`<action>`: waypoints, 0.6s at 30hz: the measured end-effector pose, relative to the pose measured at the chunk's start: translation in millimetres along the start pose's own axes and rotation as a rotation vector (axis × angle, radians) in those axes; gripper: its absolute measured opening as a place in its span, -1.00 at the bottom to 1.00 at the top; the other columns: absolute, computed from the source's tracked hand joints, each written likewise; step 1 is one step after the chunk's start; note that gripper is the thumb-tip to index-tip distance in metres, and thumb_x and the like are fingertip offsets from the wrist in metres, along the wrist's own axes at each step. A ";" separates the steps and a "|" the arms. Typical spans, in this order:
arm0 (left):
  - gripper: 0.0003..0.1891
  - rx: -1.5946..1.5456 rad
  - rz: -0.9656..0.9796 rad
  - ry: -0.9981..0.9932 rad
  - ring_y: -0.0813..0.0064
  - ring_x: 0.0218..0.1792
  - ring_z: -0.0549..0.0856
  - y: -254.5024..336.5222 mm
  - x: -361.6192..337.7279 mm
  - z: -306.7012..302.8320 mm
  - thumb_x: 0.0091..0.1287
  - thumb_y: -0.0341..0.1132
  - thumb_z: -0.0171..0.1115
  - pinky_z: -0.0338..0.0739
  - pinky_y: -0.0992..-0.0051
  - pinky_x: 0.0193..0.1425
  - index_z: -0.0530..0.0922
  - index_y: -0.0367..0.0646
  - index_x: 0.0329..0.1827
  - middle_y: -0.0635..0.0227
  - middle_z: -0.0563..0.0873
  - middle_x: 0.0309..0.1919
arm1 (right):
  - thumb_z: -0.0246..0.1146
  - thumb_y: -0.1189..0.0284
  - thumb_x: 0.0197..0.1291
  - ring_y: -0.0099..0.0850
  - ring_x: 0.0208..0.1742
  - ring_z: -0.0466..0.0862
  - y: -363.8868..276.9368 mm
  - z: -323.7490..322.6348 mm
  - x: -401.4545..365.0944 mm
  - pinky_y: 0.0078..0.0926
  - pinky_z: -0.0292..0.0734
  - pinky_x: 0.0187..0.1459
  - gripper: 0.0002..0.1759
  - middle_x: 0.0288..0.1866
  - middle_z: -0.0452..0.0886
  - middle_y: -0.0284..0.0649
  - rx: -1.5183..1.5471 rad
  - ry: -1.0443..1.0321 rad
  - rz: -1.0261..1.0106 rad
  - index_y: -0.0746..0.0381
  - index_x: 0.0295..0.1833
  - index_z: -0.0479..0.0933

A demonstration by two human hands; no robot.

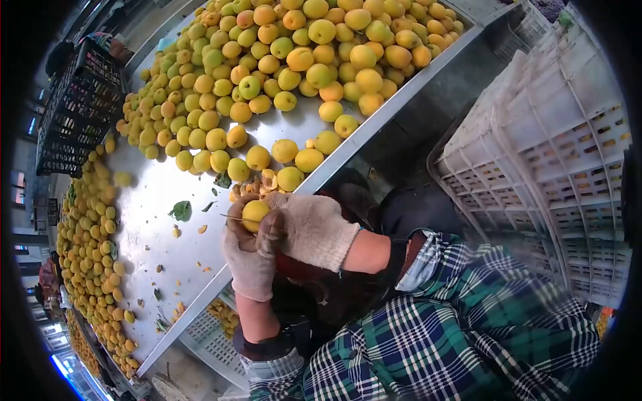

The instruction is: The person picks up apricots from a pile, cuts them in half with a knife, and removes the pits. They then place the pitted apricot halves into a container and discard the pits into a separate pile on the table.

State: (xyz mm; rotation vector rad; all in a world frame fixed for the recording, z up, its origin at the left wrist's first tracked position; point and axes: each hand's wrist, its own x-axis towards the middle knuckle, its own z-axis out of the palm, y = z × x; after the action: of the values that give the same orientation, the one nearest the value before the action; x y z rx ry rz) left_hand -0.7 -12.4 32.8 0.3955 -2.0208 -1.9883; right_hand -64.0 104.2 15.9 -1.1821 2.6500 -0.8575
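The left hand [250, 262] clamped its grip on a yellow fruit [255, 212], likely steadying it against the thin blade [231, 216]; whether the right hand [309, 226] was closed was unclear

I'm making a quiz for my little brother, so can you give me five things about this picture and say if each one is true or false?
1. The left hand holds a yellow fruit. True.
2. The right hand has no glove. False: both hands wear pale gloves.
3. A green leaf lies on the shiny metal table. True.
4. The person's sleeve is plain red. False: the sleeve is plaid, with green, blue and white.
5. The big crate near the sleeve is black. False: that crate is white.
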 end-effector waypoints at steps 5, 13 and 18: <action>-0.51 0.015 0.045 -0.008 0.60 -0.20 0.59 1.1 1.1 3.4 0.27 -0.22 0.40 0.53 0.62 -0.13 0.46 -0.32 0.15 0.37 0.60 -0.23 | 0.15 0.31 0.14 -0.20 -0.35 0.70 -2.3 -13.8 -1.7 -0.28 0.57 -0.43 -0.71 -0.30 0.63 -0.19 0.022 0.023 0.114 0.21 -0.06 0.50; -0.49 -0.028 0.042 0.006 0.56 -0.18 0.59 6.8 -2.8 9.9 0.22 -0.23 0.45 0.53 0.56 -0.05 0.48 -0.33 0.12 0.37 0.60 -0.19 | 0.23 0.29 0.05 -0.19 -0.45 0.63 12.9 -0.6 0.3 -0.32 0.54 -0.49 -0.70 -0.33 0.55 -0.19 0.003 0.335 -0.100 0.18 -0.13 0.45; -0.51 0.105 0.071 0.017 0.55 -0.16 0.59 3.1 -4.1 7.1 0.17 -0.31 0.49 0.52 0.54 -0.01 0.50 -0.34 0.09 0.35 0.59 -0.13 | 0.15 0.29 0.15 -0.19 -0.38 0.69 5.8 -8.1 -0.6 -0.26 0.58 -0.45 -0.71 -0.30 0.62 -0.19 0.000 0.175 -0.005 0.18 -0.05 0.49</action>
State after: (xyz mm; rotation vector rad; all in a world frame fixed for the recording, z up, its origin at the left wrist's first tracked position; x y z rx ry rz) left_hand 0.4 -4.2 35.7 0.3573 -2.1043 -1.8370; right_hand -70.0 111.4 19.4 -1.1647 2.7839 -1.0050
